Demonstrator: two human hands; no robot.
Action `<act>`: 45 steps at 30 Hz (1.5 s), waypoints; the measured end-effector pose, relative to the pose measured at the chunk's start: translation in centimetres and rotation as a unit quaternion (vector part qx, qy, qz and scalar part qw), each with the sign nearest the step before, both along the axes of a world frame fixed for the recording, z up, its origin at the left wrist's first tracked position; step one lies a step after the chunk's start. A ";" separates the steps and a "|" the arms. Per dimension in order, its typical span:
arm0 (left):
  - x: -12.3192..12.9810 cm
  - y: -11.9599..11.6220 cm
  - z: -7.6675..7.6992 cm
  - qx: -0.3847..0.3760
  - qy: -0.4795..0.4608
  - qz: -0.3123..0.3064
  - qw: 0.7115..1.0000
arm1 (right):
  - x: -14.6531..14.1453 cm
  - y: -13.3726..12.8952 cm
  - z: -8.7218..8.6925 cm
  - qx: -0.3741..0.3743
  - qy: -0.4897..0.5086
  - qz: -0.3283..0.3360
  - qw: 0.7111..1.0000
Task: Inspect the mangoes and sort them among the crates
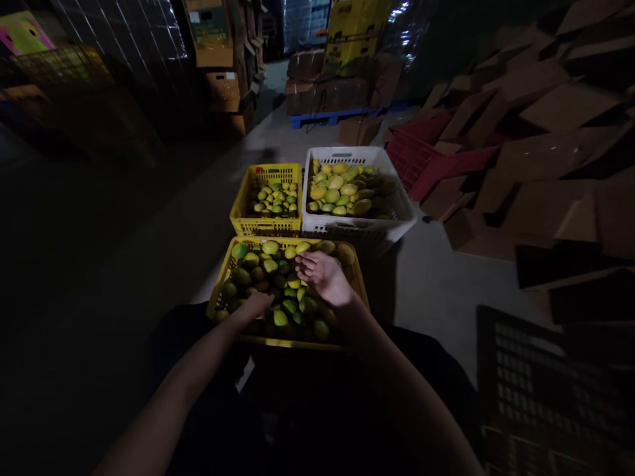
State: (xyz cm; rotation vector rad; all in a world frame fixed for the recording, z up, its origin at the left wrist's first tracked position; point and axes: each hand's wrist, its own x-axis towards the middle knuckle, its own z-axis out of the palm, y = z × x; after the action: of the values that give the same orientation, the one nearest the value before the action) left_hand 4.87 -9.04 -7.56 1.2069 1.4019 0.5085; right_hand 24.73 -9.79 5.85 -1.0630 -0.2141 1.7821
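Observation:
A wide yellow crate (pixel 292 343) stands in front of me, filled with green and yellow lemons (pixel 280 318). My right hand (pixel 325 277) hovers over its right half, palm turned inward, fingers loosely bent and apart, with no fruit visible in it. Low over the left middle of the same crate is my left hand (pixel 258 305); its fingers point down among the lemons and are mostly hidden. Behind stand a smaller yellow crate (pixel 268 229) with small lemons (pixel 278 198) and a white crate (pixel 397 228) with larger yellow-green fruit (pixel 332 195).
Red crates (pixel 414 155) and a heap of cardboard boxes (pixel 540 205) lie to the right. A dark crate (pixel 526 357) is at lower right. Behind, a blue pallet (pixel 327 118) carries boxes, and stacked cartons (pixel 223 89) stand left of it. The light is dim.

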 end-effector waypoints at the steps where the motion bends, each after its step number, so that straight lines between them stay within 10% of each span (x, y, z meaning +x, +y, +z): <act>1: -0.1 0.4 0.6 0.004 0.002 0.001 1.000 | -0.2 0.0 0.0 -0.004 -0.009 0.002 1.000; 10: -0.7 4.0 9.4 0.081 -0.108 0.036 0.990 | -2.6 0.0 -1.2 -0.045 -0.068 0.011 0.997; 14: 0.3 3.3 11.0 0.043 -0.225 0.061 0.972 | -4.3 -0.6 -1.1 -0.017 0.003 0.075 0.997; 28: 1.4 -0.3 -0.7 0.101 0.118 -0.044 0.987 | -0.7 0.6 2.1 -0.015 0.026 -0.110 0.993; 36: 1.6 0.0 -2.8 0.104 0.256 -0.129 0.952 | 1.8 0.0 2.1 0.070 0.124 -0.216 0.966; 40: 2.3 1.3 -0.3 0.100 0.259 -0.118 0.953 | 2.3 0.2 2.8 0.100 0.139 -0.217 0.961; 45: 3.9 5.1 7.7 0.151 0.114 -0.053 0.980 | 1.9 0.6 2.9 0.124 0.142 -0.104 0.977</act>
State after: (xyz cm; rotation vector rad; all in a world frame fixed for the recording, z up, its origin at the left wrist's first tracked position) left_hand 8.79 -3.95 0.14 1.6187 1.4783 0.5350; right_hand 26.65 -9.20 8.79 -0.6207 -0.1384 1.6461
